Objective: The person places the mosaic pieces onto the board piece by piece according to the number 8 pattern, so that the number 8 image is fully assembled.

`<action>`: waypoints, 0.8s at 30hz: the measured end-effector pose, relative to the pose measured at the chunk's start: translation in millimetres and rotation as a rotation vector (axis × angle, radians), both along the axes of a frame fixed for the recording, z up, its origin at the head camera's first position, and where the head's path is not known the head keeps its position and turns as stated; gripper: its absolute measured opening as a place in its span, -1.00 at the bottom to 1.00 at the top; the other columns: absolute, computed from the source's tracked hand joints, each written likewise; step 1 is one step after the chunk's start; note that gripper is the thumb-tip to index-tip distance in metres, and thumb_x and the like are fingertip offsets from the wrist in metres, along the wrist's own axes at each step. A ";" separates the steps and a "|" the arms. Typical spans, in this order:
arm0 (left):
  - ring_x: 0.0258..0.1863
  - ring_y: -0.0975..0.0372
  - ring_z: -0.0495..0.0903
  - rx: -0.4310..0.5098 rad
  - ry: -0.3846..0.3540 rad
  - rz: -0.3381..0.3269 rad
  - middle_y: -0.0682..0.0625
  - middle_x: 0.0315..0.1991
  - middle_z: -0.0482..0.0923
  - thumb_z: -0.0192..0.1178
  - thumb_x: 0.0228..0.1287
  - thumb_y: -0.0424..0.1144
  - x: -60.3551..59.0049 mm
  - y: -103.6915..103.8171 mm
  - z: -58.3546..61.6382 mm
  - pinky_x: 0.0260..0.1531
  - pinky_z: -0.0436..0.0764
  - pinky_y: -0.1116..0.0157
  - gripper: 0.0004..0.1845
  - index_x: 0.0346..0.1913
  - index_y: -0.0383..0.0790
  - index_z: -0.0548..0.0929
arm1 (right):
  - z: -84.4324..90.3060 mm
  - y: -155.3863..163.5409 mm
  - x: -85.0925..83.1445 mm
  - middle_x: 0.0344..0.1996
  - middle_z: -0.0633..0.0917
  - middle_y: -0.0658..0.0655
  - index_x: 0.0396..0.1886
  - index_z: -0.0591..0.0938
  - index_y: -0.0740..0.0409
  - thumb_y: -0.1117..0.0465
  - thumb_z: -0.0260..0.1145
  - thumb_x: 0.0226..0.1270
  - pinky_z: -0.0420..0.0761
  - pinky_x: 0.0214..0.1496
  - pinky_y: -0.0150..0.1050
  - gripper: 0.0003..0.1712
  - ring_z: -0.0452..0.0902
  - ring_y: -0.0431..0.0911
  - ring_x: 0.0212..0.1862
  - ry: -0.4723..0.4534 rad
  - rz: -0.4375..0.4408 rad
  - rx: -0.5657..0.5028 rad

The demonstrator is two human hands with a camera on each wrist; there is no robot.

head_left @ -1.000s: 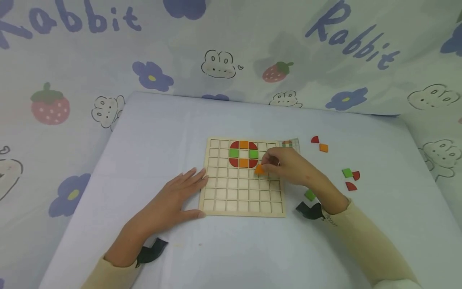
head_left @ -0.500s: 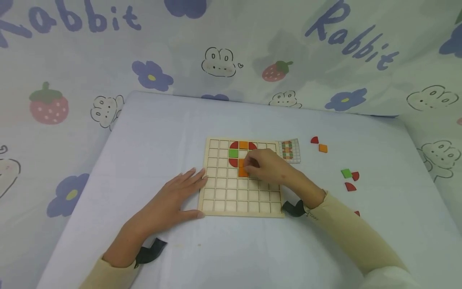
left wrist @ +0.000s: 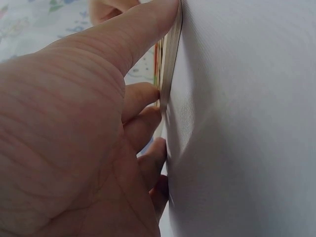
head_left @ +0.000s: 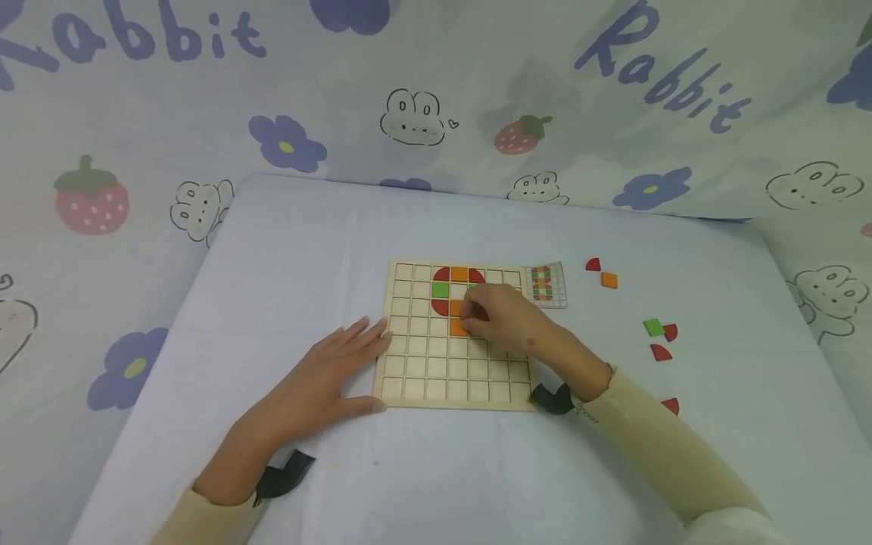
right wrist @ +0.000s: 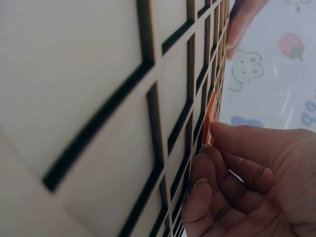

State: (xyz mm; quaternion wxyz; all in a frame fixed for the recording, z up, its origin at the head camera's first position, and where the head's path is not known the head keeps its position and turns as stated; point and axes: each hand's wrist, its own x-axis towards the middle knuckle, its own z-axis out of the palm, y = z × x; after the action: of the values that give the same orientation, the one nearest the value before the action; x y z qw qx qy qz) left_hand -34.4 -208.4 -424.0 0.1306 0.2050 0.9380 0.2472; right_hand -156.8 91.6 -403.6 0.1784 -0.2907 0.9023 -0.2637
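Note:
In the head view, a wooden grid board (head_left: 456, 405) lies on the table. Thumb and fingertips of my right hand (head_left: 507, 314) pinch a square orange tile (head_left: 457, 327) at a cell of the board, just below another orange tile (head_left: 456, 307). The right wrist view shows this held tile (right wrist: 210, 118) tilted against the grid. Red quarter-round tiles (head_left: 440, 307), a green square tile (head_left: 440, 289) and an orange one on top form a ring, partly hidden by my right hand. My left hand (head_left: 341, 375) has its fingers spread, fingertips and thumb touching the board's left edge.
A pattern card (head_left: 548, 286) lies by the board's upper right corner. Loose tiles are scattered to the right: an orange square (head_left: 609, 280), a green square (head_left: 654, 327) and several red quarter-rounds (head_left: 661, 352). A patterned cloth (head_left: 415, 68) hangs behind the table.
My right hand has moved left across the board with the orange tile, bringing it under the ring's lower orange tile, then slightly down. The left hand has stayed in place.

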 end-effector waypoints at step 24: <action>0.68 0.11 -0.16 0.003 -0.010 0.004 0.17 0.68 -0.05 0.52 0.18 0.13 -0.2 0.4 -0.2 0.61 -0.07 -0.10 0.06 0.66 -0.03 0.21 | 33.1 104.4 32.5 -0.21 0.73 -0.07 -0.06 0.75 0.08 0.24 0.34 0.53 0.66 -0.20 -0.22 -0.89 0.60 -0.17 -0.16 0.084 -0.053 -0.028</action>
State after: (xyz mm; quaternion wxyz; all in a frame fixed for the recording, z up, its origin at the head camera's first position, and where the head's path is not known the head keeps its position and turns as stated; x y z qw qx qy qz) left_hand -34.6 -208.1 -424.1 0.1346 0.2023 0.9372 0.2501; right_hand -124.3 196.0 -370.5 0.1293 -0.2800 0.9125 -0.2686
